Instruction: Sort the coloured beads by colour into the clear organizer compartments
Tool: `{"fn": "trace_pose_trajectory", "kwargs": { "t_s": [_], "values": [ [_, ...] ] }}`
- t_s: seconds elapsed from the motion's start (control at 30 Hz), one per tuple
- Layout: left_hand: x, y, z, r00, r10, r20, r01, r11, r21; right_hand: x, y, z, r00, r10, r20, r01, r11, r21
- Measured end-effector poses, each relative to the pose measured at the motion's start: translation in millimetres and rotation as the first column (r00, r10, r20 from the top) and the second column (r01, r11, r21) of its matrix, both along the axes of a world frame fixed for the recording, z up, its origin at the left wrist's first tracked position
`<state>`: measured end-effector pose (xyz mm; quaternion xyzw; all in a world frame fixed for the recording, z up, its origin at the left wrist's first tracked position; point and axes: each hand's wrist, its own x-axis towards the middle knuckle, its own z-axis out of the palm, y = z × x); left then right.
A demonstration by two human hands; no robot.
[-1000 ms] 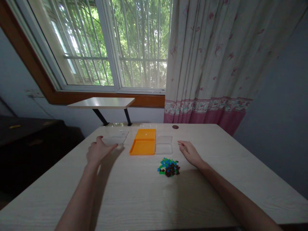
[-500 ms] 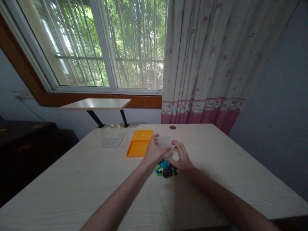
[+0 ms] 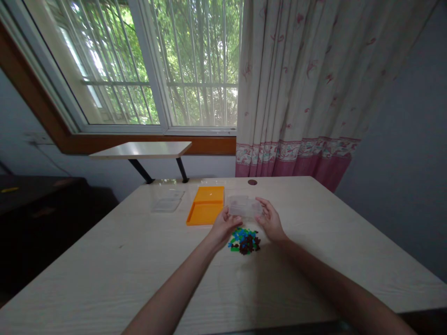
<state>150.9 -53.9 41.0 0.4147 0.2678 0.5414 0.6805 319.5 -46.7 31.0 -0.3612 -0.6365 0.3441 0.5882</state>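
Right now, I have a clear plastic box (image 3: 245, 206) between my left hand (image 3: 223, 228) and my right hand (image 3: 273, 224). It is over the worktop (image 3: 167, 270), just past a heap of tiny plastic pieces (image 3: 245, 242) and just to the right of an orange plastic case (image 3: 205, 214). My left hand holds the left end, its fingers bent and its thumb along the near side. My right hand holds the right end, its thumb in front and its fingers behind. Both are only partly curled, in a soft pinch. I can't tell if the bottom of the box touches the worktop, or if I have one piece or two.

I think the box is very light, so a small squeeze is enough. Its walls look thin and stiff, and they may be smooth enough to slip. If I press the middle hard, it could bend or crack. The best places to hold seem to be the two short ends, by the rims and corners, with a thumb in front and fingertips behind. A see-through edge is hard to spot, so I should feel for it gently.
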Motion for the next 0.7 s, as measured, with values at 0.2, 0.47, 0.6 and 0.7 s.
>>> {"fn": "trace_pose_trajectory", "kwargs": {
  "t_s": [0.2, 0.47, 0.6, 0.7],
  "values": [
    [8.3, -6.5, -0.8, 0.999, 0.034, 0.034, -0.034, 0.999, 0.01, -5.5, -1.6, -4.3, 0.99, 0.075, 0.116, -0.077, 0.997, 0.017],
    [8.9, -3.0, -3.7, 0.952, 0.274, -0.138, -0.226, 0.931, 0.286, -3.9, -16.5, 12.8, 0.865, -0.113, 0.489, -0.085, 0.927, 0.364],
    [6.3, -6.0, -4.5, 0.904, 0.32, -0.282, -0.195, 0.898, 0.394, -1.5, -17.6, 9.8, 0.826, -0.139, 0.546, -0.139, 0.889, 0.436],
    [4.2, -7.8, -2.6, 0.864, 0.351, -0.362, -0.182, 0.887, 0.425, 1.2, -15.0, 4.6, 0.767, -0.183, 0.614, -0.168, 0.868, 0.468]
  ]
}}
